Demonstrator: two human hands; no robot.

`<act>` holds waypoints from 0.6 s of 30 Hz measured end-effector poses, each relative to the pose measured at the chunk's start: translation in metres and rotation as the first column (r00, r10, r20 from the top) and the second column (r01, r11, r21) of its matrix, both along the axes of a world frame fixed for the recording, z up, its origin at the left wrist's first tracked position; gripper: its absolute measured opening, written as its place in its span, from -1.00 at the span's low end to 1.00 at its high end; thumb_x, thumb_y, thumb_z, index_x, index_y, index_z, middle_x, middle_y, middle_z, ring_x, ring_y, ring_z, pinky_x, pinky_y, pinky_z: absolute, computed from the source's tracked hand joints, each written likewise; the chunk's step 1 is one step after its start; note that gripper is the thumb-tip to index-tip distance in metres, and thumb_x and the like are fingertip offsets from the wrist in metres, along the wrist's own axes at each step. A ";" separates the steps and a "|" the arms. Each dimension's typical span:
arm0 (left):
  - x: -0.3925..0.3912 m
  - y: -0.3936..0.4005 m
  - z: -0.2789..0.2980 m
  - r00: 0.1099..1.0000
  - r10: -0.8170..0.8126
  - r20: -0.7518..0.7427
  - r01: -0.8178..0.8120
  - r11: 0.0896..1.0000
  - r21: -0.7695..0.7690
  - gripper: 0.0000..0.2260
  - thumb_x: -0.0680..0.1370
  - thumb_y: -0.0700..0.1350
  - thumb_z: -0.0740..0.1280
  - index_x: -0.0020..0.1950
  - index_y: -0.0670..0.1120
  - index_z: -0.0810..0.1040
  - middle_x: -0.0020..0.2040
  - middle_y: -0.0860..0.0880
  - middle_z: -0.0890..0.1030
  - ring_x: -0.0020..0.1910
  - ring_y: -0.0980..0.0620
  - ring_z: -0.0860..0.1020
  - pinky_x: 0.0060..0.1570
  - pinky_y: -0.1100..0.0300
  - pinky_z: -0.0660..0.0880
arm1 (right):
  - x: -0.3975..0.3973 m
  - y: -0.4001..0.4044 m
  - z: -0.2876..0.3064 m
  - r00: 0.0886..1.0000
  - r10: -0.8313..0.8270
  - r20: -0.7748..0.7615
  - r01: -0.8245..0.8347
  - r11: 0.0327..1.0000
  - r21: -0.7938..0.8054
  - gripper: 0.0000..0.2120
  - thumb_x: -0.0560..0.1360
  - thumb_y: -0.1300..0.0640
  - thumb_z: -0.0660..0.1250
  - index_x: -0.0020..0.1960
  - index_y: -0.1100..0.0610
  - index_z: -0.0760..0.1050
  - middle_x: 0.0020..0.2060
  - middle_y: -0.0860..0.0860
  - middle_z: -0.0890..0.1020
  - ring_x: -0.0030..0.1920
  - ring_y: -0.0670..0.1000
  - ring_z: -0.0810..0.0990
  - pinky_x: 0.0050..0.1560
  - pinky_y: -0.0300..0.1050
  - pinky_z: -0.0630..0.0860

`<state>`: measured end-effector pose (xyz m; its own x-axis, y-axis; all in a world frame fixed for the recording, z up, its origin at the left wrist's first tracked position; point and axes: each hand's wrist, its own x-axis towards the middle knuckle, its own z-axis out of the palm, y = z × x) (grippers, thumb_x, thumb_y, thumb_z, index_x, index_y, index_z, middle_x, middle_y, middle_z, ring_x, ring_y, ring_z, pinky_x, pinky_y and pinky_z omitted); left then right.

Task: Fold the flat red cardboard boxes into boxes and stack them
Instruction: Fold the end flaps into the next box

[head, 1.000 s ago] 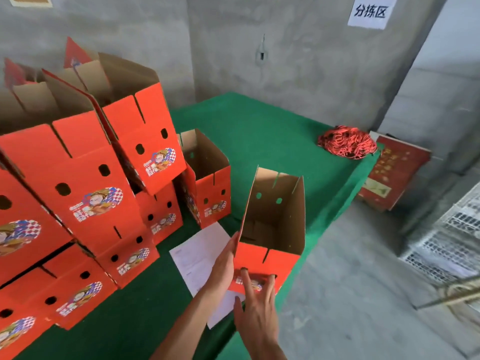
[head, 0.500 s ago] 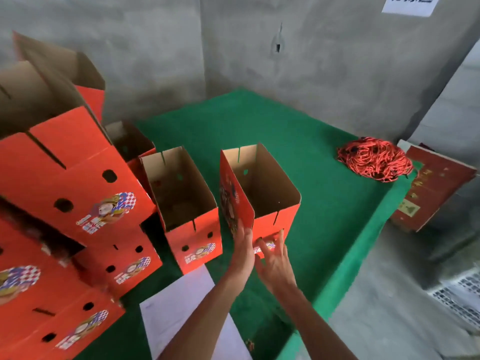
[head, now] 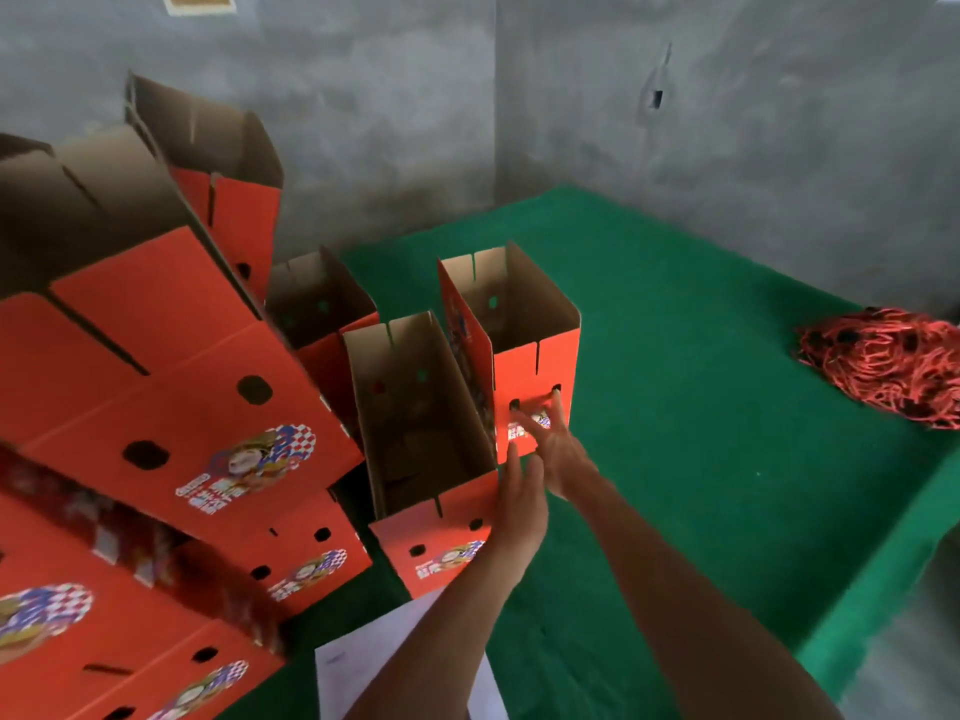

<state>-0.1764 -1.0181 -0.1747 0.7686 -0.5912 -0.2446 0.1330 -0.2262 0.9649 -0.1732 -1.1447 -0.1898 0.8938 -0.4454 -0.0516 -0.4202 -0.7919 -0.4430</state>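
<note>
A folded red box (head: 535,356) stands upright and open-topped on the green table (head: 701,407). My right hand (head: 556,449) presses its near face with straight, spread fingers. My left hand (head: 519,506) lies flat along the box's lower left corner, beside a second open red box (head: 441,553). A third open box (head: 322,304) stands behind that one. At the left, several folded red boxes (head: 171,387) lean stacked in a pile.
A heap of red rubber bands (head: 878,371) lies at the table's right side. A white sheet of paper (head: 395,662) lies under my left arm. Grey concrete walls (head: 727,122) close the corner behind, and the table's right edge drops to the floor.
Both hands have pushed the red box away from me across the table until it stands next to the other open boxes. My view has shifted left and down.
</note>
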 end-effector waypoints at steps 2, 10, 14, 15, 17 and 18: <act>0.005 0.003 0.001 1.000 0.013 -0.014 -0.013 1.000 0.008 -0.50 0.77 0.01 0.04 0.70 -0.03 0.00 0.69 -0.06 0.05 0.65 0.00 0.07 0.59 0.08 0.05 | 0.001 0.008 0.007 1.000 -0.012 -0.014 0.011 1.000 -0.028 -0.33 0.60 0.29 0.29 0.62 -0.12 0.22 0.65 0.20 -0.16 0.53 0.23 0.35 0.34 0.02 0.49; -0.033 0.030 0.022 0.995 -0.092 -0.023 0.092 0.996 -0.010 -0.72 0.75 -0.04 0.15 0.14 -0.15 0.60 0.04 -0.16 0.66 0.08 -0.10 0.62 0.13 0.02 0.50 | -0.097 0.086 0.023 0.838 -0.361 0.409 0.361 0.929 0.081 -0.86 0.61 0.22 0.34 0.09 0.23 0.64 0.02 0.17 0.66 0.05 0.26 0.62 0.01 0.12 0.56; -0.056 0.125 0.025 0.968 -0.130 0.215 0.110 0.989 0.100 -0.74 0.70 -0.03 0.21 -0.06 -0.09 0.62 -0.19 0.01 0.61 -0.19 0.06 0.57 -0.14 0.13 0.46 | -0.140 0.176 0.020 0.731 -0.396 0.555 0.394 0.910 0.131 -0.91 0.51 0.36 0.44 -0.13 0.22 0.60 -0.20 0.09 0.59 -0.23 0.22 0.58 -0.26 0.08 0.54; -0.062 0.156 0.023 0.963 -0.120 0.241 0.090 0.987 0.131 -0.73 0.69 0.00 0.20 -0.07 -0.06 0.62 -0.20 0.04 0.62 -0.21 0.10 0.58 -0.16 0.15 0.47 | -0.147 0.203 0.016 0.744 -0.354 0.567 0.350 0.929 0.121 -0.87 0.51 0.37 0.43 -0.16 0.20 0.57 -0.23 0.05 0.57 -0.27 0.16 0.55 -0.29 0.03 0.50; -0.070 0.220 0.016 0.962 -0.083 0.259 0.035 0.982 0.184 -0.74 0.69 0.06 0.19 -0.05 0.03 0.62 -0.18 0.14 0.64 -0.17 0.19 0.61 -0.17 0.32 0.50 | -0.154 0.257 0.007 0.793 -0.278 0.543 0.259 0.959 0.112 -0.83 0.51 0.37 0.44 -0.17 0.14 0.55 -0.23 0.00 0.57 -0.28 0.08 0.53 -0.30 -0.07 0.45; -0.072 0.255 0.010 0.965 -0.055 0.258 0.000 0.978 0.208 -0.74 0.68 0.08 0.18 -0.04 0.05 0.62 -0.16 0.17 0.65 -0.14 0.22 0.62 -0.12 0.33 0.52 | -0.153 0.286 0.003 0.824 -0.234 0.515 0.208 0.972 0.108 -0.83 0.50 0.35 0.45 -0.15 0.11 0.57 -0.21 -0.03 0.58 -0.27 0.04 0.55 -0.29 -0.11 0.45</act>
